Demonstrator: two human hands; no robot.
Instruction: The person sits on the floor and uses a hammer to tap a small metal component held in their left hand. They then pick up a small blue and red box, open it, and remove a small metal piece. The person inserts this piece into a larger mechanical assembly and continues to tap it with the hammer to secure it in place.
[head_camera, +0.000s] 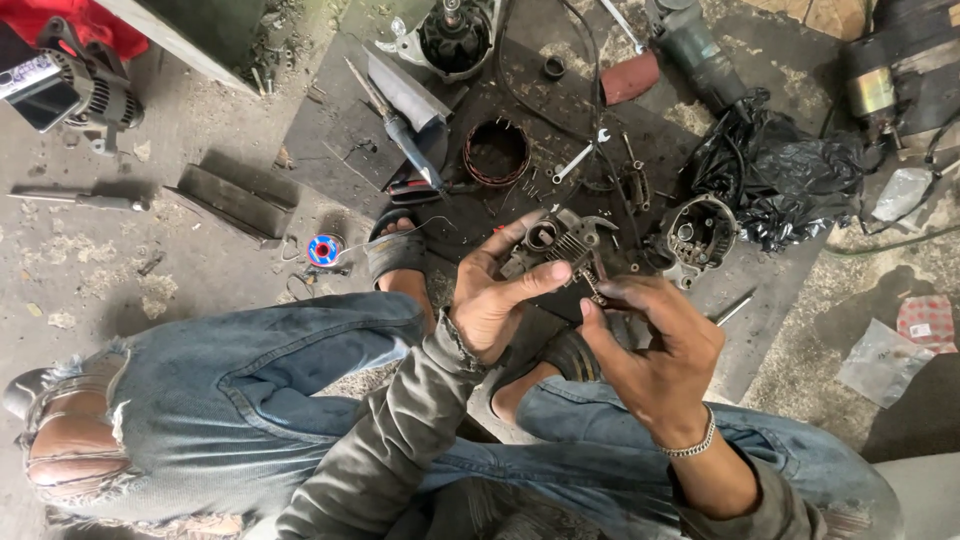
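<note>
Rectifier plate (562, 245) apparently between both hands

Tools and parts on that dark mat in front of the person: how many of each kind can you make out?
Screwdriver with blue handle: 1
Open-ended spanner: 1
Copper-wound ring: 1
Round metal housings: 2
Small black ring: 1
Total: 6
Smaller bits on the mat are too tiny to sort. The finned metal part sits in the left hand, with the right hand touching it.
</note>
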